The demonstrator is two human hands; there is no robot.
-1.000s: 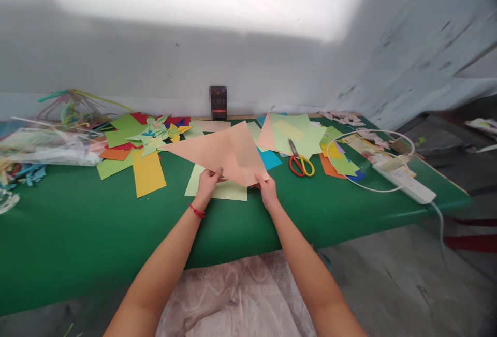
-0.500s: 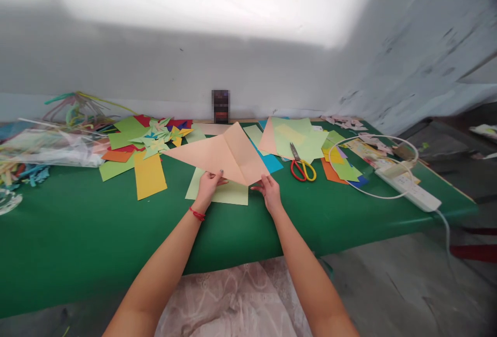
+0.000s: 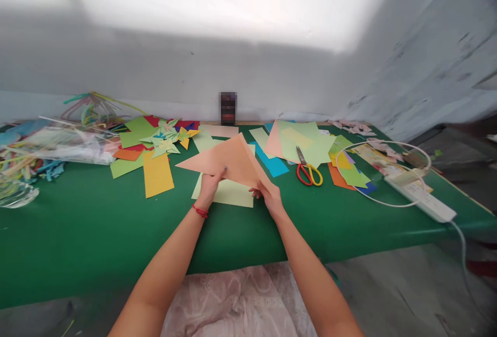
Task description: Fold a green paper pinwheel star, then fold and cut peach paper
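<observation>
Both my hands hold a creased sheet of peach paper (image 3: 223, 156) above the table. My left hand (image 3: 212, 184) pinches its lower edge, thumb on top and fingers underneath. At the lower right corner my right hand (image 3: 267, 192) grips the paper, where the right part folds up along a crease. Beneath the sheet lies a pale green paper (image 3: 233, 193), partly covered. To the right of my right hand rest scissors (image 3: 306, 167) with one red and one yellow handle, blades pointing away.
Folded pale green paper shapes (image 3: 165, 140) and a yellow sheet (image 3: 158, 174) lie left. Plastic bags and strips (image 3: 77, 143) are farther left. A white power strip (image 3: 421, 197) with a looped cable sits right. A dark pixelated object (image 3: 228, 109) leans against the wall.
The right part of the peach paper, spread flat before, is now folded up toward the left along the crease. The view has shifted slightly left.
</observation>
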